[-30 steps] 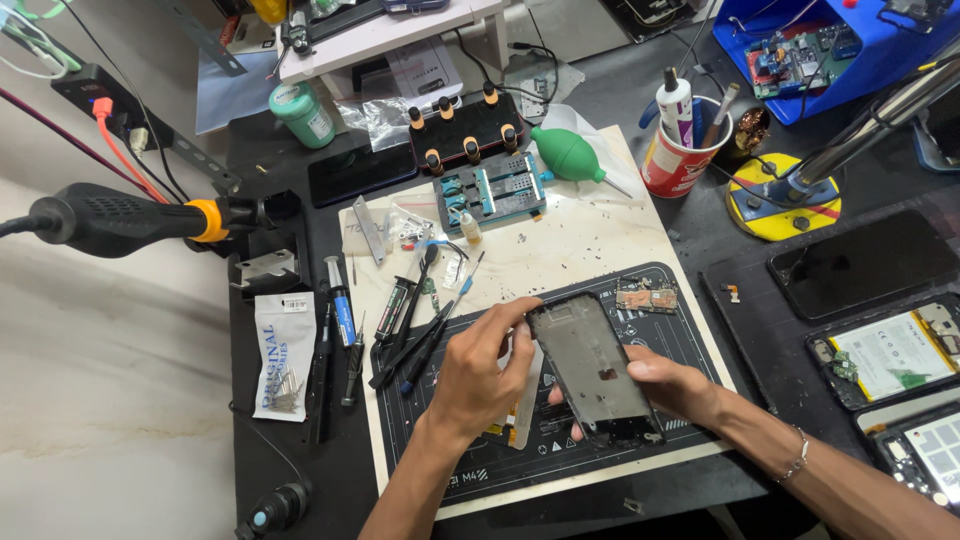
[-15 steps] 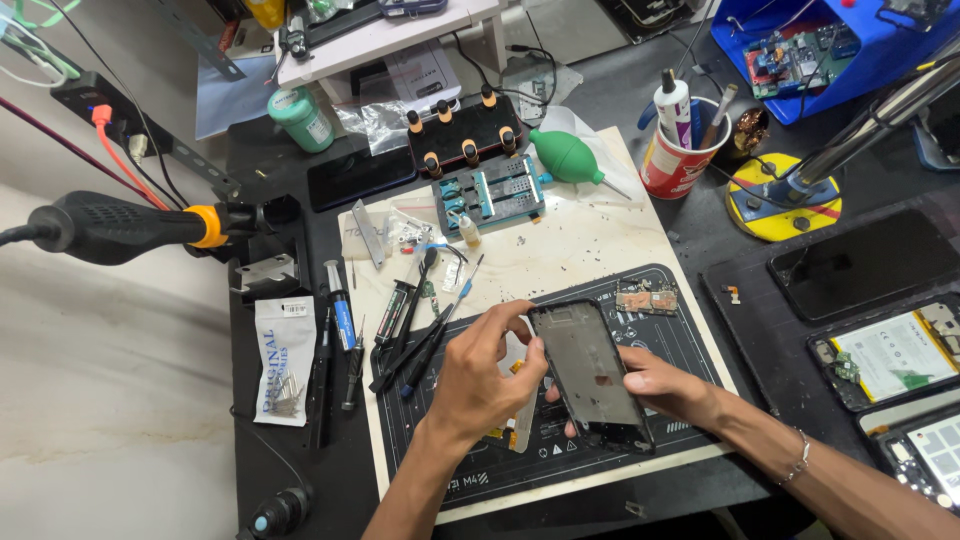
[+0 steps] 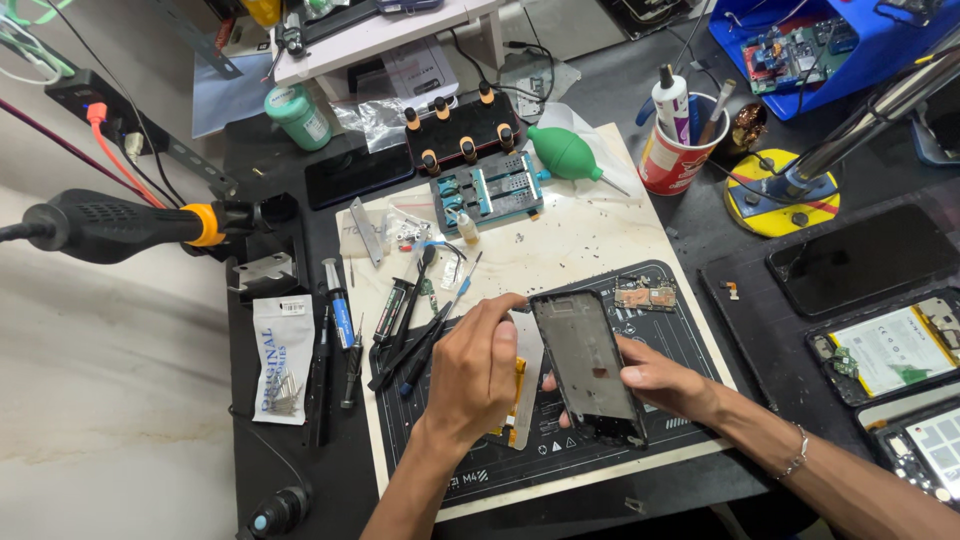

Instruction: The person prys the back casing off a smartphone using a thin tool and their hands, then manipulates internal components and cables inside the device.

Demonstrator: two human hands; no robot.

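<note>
Phone frame [image 3: 585, 362], likely light, thin, fragile (tilted): right hand [image 3: 665, 385] grips its 3 o'clock edge, left hand [image 3: 478, 368] pinches the 11 o'clock corner.

A single head-worn camera looks steeply down from above the person onto the dark tabletop [image 3: 760, 330], close enough that both forearms enter from the bottom edge. The black rectangular repair mat [image 3: 560, 455] sits low and centre in view; beyond it the frame reaches the red paper cup [image 3: 668, 165], and left of it, pale marble floor [image 3: 100, 400].
</note>
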